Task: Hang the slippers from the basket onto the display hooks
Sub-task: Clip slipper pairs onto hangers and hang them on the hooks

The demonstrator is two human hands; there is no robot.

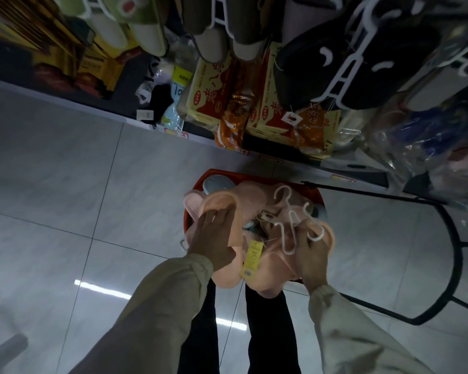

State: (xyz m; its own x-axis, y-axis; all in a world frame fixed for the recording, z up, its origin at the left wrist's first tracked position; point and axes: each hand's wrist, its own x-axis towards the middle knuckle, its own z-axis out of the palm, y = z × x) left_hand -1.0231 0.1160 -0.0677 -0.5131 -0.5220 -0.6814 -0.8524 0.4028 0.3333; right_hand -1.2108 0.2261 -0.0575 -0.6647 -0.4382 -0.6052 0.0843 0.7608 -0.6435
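At the upper left of the frame, green slippers [143, 25] hang over a low shelf [65, 94], and grey floor tiles [52, 184] fill the left side below. Toward the lower middle, a beige sleeve [173, 292] leads up to the left hand [214, 238]. This hand lies on a peach slipper [224, 279], gripping it with the fingers curled over the strap and the thumb round the side. A yellow tag [251, 257] hangs just right of that hand, between the two hands. Behind them the red basket [219, 174] stands on the floor close to the shelf base, with more peach slippers [251, 193] heaped above its rim. At top centre, yellow-and-red packets [211, 87] are stacked on the shelf under hanging grey slippers [214, 44]. Right of the tag, the right hand [312, 255] grips white hangers [289, 225], fingers curled through them, their hooks pointing up over the pile. A second peach slipper [270, 279] sits under that hand. Black slippers [322, 58] hang at the upper right, and a black wire frame [457, 238] curves along the right edge.
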